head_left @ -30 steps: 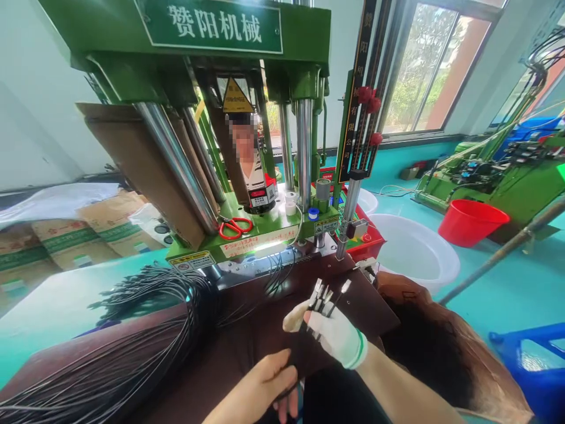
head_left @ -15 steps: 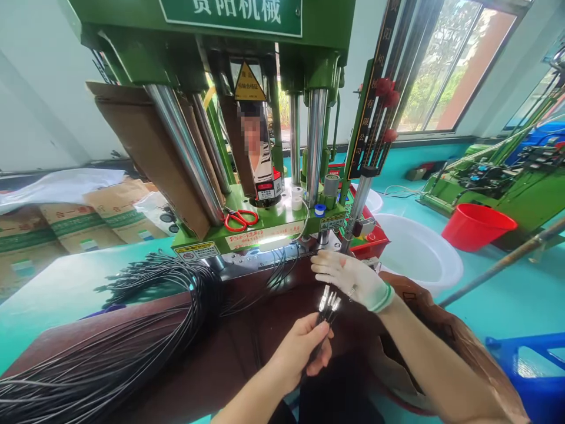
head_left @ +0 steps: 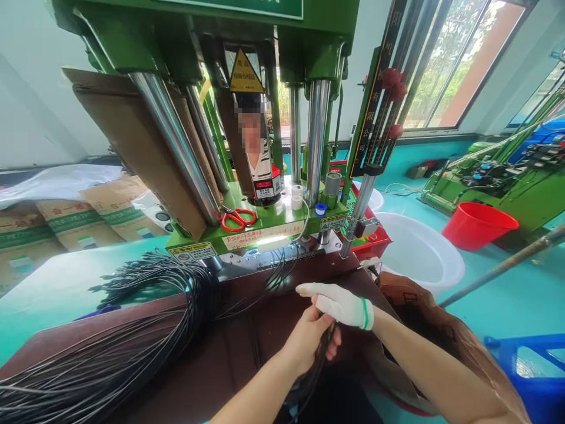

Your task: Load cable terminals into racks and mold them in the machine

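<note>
My bare left hand (head_left: 304,338) is closed around a small bunch of black cables (head_left: 316,372), held upright near the front edge of the brown table (head_left: 238,353). The cables' lower lengths hang down toward my lap. My right hand (head_left: 342,303), in a white glove with a green cuff, lies across the top of the bunch with its fingers stretched out to the left. It covers the metal-tipped ends and meets my left hand's fingertips. Behind my hands, several thin cables (head_left: 277,274) run out of the press's lower plate onto the table.
A large bundle of black cables (head_left: 200,294) lies on the left. Red-handled snips (head_left: 238,219) rest on the green press bed (head_left: 207,232). A brown sack (head_left: 445,330) stands beside the table at right, with a white tub (head_left: 441,277) and red bucket (head_left: 481,227) beyond.
My gloved right hand has moved down and left onto the cable ends, from above them, and now hides the metal tips. My left hand keeps its hold on the cables.
</note>
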The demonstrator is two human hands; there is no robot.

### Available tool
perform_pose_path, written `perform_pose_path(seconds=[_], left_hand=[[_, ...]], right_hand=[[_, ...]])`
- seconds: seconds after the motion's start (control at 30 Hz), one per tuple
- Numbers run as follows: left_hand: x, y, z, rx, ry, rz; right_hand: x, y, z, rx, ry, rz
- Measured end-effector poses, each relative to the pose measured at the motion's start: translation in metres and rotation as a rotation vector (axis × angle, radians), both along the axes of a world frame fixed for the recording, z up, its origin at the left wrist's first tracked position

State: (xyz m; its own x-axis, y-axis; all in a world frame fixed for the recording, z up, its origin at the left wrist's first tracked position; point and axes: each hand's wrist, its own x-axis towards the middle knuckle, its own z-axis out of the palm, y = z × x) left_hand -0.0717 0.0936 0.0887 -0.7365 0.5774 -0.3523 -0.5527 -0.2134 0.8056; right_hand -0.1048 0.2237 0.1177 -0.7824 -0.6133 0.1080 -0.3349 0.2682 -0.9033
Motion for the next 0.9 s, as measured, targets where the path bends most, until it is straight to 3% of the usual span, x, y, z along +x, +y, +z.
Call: perform_pose_path(seconds=[0.07, 0.17, 0.23, 0.33, 0.43, 0.63, 0.8, 0.83, 0.9], left_hand=[[-0.007, -0.002, -0.004, -0.001, 0.020, 0.073], [-0.021, -0.009, -0.006, 0.001, 0.048, 0.305], [-0.028, -0.015, -0.008, 0.008, 0.033, 0.413], [-0.031, -0.019, -0.010, 0.014, 0.013, 0.446], [-0.030, -0.019, -0.012, 0.013, 0.030, 0.419], [-0.023, -0.023, -0.011, 0.013, 0.111, 0.334], [-0.016, -0.019, -0.010, 0.012, 0.125, 0.259], [-0.014, -0.018, -0.009, 0.005, 0.121, 0.249], [-0.012, -0.014, -0.009, -0.037, 0.112, 0.239]], right_hand=[[-0.017, 0.001, -0.005, 0.109, 0.098, -0.076], [-0.055, 0.005, -0.012, 0.545, 0.300, -0.394], [-0.080, 0.005, -0.019, 0.757, 0.353, -0.514], [-0.102, 0.001, -0.028, 0.863, 0.343, -0.506], [-0.107, -0.007, -0.027, 0.939, 0.322, -0.454], [-0.082, 0.001, 0.000, 0.884, 0.085, -0.227], [-0.024, 0.028, 0.001, 0.750, -0.180, -0.285], [-0.011, 0.032, -0.002, 0.670, -0.257, -0.302], [0.013, 0.035, -0.009, 0.373, -0.425, -0.337]])
